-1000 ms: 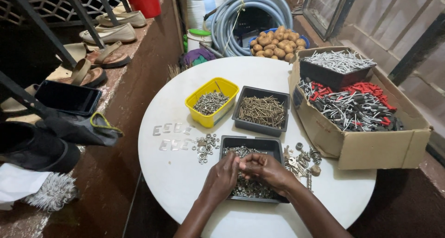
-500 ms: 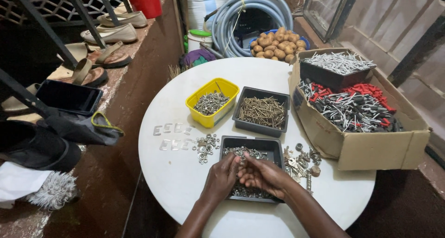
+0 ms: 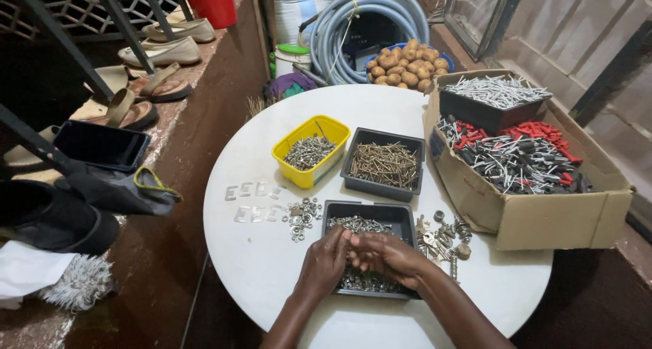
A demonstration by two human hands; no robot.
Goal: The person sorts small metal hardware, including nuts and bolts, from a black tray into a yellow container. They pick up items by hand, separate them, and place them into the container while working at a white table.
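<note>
Both hands are working over the near black tray [image 3: 370, 216] of small silver hardware, which is sitting at the near edge of the round white bench [image 3: 258, 254]. My left hand [image 3: 326, 261] is resting on the tray's left side, fingers curled down into the pieces. My right hand [image 3: 390, 254] is lying across the tray's middle, its fingertips meeting those of the left. Each grip is looking narrow, fingers bunched together; I cannot tell whether either one is actually pinching a piece, since the fingertips are hiding whatever lies between them.

Just left of this tray, a loose scatter of washers and nuts [image 3: 301, 215] is lying on the bench, and farther left two rows of small flat metal brackets [image 3: 255, 203] are lying side by side. Just right of the tray, a heap of mixed fittings and keys [image 3: 445, 237] is sitting close to the cardboard box [image 3: 543, 220].

Farther back, a yellow tub [image 3: 326, 128] of grey screws is standing beside a second black tray [image 3: 384, 166] of brass-coloured screws. The cardboard box, on the right, is holding red and black plugs mixed with silver fasteners, with a black tray of silver nails [image 3: 496, 94] resting on its far end.

Beyond the bench, a bowl of potatoes [image 3: 407, 64] and a coiled grey hose [image 3: 367, 16] are sitting on the floor. On the left ledge, sandals [image 3: 159, 84] are lined up.
</note>
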